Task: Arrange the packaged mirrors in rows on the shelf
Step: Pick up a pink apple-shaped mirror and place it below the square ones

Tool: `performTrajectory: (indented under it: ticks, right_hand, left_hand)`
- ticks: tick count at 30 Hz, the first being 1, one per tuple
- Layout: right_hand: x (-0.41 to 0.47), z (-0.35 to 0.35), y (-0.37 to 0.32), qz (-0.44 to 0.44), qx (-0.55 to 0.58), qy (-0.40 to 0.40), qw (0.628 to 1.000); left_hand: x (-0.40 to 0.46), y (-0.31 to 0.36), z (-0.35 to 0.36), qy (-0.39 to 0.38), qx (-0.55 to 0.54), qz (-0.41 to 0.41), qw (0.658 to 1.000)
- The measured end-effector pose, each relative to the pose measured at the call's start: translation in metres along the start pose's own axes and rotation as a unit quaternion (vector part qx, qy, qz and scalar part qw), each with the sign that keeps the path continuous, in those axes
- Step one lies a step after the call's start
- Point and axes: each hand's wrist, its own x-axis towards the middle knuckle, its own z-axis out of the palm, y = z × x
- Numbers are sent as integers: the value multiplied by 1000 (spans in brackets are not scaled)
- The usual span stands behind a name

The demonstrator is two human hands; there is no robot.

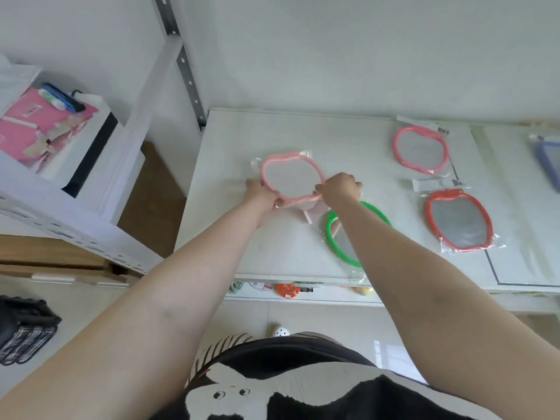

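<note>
A light-pink apple-shaped packaged mirror [290, 177] lies on the white shelf top [272, 247], toward its left half. My left hand [262, 192] grips its near-left rim and my right hand [339, 186] grips its near-right rim. Under my right forearm a green-framed packaged mirror [339, 237] lies near the front edge, partly hidden. A darker pink mirror [421, 150] lies at the back right. In front of it an orange-red mirror [459, 222] lies in its plastic bag.
A blue packaged item [550, 165] shows at the right edge. A metal shelf upright [185, 71] rises at the back left corner. To the left stands another white rack with a pink box [39, 128]. Small goods [288, 291] sit on the shelf below.
</note>
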Motion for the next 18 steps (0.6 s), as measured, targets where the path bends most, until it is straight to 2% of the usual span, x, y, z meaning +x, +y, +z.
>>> performTrajectory:
  ticks: [3,5,8,10,13,18]
  right_hand:
    - [-6,-9,-8,1,113,-11,994]
    - [-12,-15,-9,6,221,-11,975]
    - [-31,-21,-5,46,398,-22,916]
    - [-48,-23,2,61,477,-28,876]
    - [-79,-26,15,61,533,-15,844]
    - [-138,-21,48,87,573,38,814]
  left_hand:
    - [-7,16,-4,5,-54,11,998]
    - [-18,25,-7,-9,-71,25,997]
    - [-40,30,-12,-53,-83,41,994]
    - [-56,29,-18,-81,-83,54,992]
    - [-76,22,-27,-124,-79,57,987]
    - [-107,-2,-36,-189,-69,52,978]
